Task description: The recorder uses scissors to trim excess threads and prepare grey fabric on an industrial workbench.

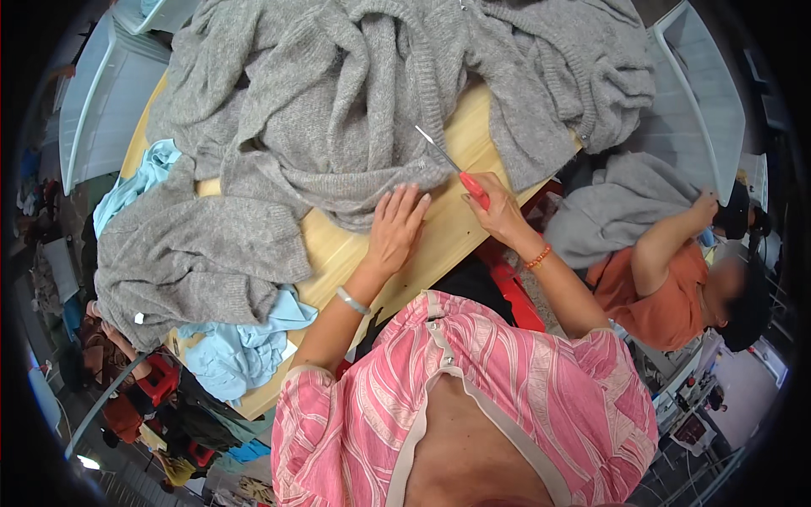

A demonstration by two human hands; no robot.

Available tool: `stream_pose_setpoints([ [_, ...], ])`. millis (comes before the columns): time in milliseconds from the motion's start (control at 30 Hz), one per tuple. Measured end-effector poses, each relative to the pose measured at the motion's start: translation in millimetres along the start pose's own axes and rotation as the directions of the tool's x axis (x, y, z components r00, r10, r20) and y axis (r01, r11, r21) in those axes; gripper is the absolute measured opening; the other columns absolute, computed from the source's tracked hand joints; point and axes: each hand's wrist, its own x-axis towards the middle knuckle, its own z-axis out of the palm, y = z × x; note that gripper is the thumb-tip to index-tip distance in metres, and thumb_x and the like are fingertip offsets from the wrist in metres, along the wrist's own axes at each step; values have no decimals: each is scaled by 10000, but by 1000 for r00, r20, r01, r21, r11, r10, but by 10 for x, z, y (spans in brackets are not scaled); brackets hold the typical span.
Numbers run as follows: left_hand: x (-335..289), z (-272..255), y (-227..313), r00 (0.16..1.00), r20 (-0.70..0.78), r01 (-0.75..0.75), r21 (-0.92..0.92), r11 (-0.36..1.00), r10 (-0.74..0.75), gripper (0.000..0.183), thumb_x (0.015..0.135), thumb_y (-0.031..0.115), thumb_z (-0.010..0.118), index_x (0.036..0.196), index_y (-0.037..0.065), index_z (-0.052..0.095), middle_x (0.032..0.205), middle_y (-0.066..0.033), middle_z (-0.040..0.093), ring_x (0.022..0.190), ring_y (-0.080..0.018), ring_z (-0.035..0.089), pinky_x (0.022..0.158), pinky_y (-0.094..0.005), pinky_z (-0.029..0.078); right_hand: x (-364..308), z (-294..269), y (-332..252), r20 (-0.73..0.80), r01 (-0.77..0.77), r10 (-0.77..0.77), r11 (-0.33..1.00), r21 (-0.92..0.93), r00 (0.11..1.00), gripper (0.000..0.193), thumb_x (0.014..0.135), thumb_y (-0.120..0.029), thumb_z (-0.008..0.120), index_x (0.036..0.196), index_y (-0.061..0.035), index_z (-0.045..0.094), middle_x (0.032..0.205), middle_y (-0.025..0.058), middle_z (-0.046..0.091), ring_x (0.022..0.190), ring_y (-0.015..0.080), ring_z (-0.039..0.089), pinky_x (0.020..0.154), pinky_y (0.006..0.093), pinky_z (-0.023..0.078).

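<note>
Grey knitted sweaters (338,110) lie heaped over a pale wooden table in front of me. My left hand (395,226) rests palm down on the ribbed edge of the nearest one, its fingers stretched out. Just to the right, my right hand (498,211) grips a slim red-handled tool (445,156) with a narrow metal shaft. Its pale tip points up and left, above the sweater; the exact kind of tool is not plain. Another grey sweater (203,245) is bunched on the table at the left.
Light blue cloth (241,355) lies by the left sweater. Under these is the wooden table (338,253). Translucent plastic panels (114,101) stand at far left and right. On the right, a person in orange (655,291) is beside more grey knitwear (621,207).
</note>
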Motion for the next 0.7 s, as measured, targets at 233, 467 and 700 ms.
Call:
stream_pose_setpoints([
  [233,273,288,-225,989,134,39,112,993,-54,608,822,332,610,1361,148,397,1443,-87,327,1345,-324,249,1056,-536,209,-401,-425,-227,205,-74,150,938,-339,967,264,842,-188,596,1076,-69,566,822,191,629,771,381,609,679,441,485],
  [467,267,421,-361,980,191,28,157,987,-58,592,811,462,585,1335,226,443,1449,-12,336,1361,-317,217,999,-637,188,-354,-313,-540,335,-56,192,925,-375,922,224,836,-238,592,991,-77,572,711,193,620,700,383,615,626,483,474],
  [700,308,526,-362,984,176,-43,182,982,11,585,810,458,564,1345,259,437,1466,6,317,1354,-320,243,960,-683,212,113,289,-824,395,200,-72,935,-294,916,221,831,-217,582,959,-38,568,700,189,620,693,361,626,623,458,487],
])
